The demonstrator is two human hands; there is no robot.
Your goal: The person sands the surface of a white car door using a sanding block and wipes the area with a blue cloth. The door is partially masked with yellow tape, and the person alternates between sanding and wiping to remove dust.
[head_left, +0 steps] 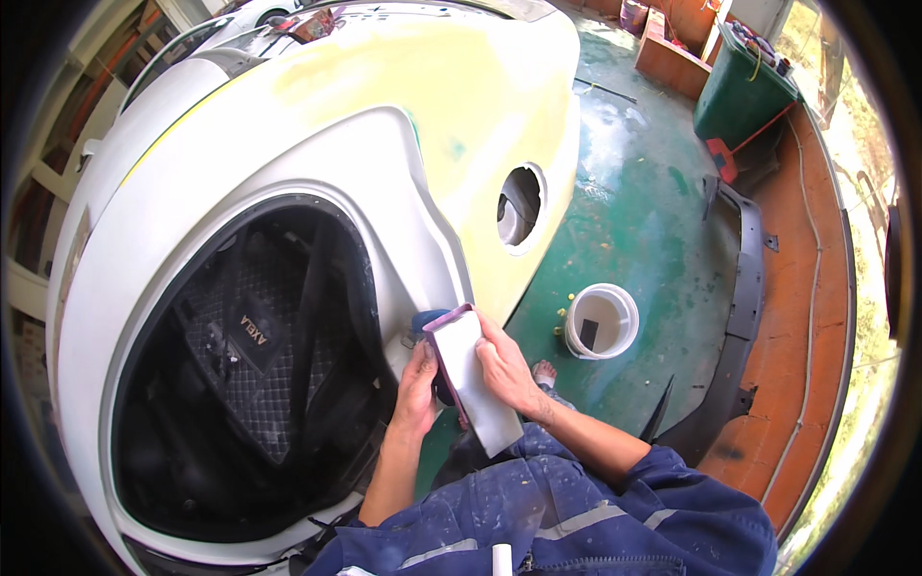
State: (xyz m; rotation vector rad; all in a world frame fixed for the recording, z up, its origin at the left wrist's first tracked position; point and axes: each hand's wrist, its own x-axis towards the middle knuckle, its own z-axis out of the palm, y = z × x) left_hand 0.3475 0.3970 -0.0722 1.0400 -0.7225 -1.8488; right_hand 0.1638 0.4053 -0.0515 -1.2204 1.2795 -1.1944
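Observation:
In front of my body I hold a long sheet of sandpaper (473, 384) with a pale back and a purple edge folded over at its top. My left hand (417, 392) is closed at the left edge of the sheet, its thumb up. Just behind the sheet, by those fingers, shows a blue block-like thing (428, 319), mostly hidden. My right hand (505, 369) grips the sheet's right edge with bent fingers. Close beyond my hands is the car's rear corner, a white and yellowish body panel (451, 144) with a round lamp hole (520, 208).
To the left gapes the car's open trunk (259, 384) with a quilted mat inside. A white bucket (629, 322) holding a dark flat piece stands on the green floor to the right. Farther right lie a dark bumper (745, 278), a red dustpan (722, 160) and a green bin (738, 91).

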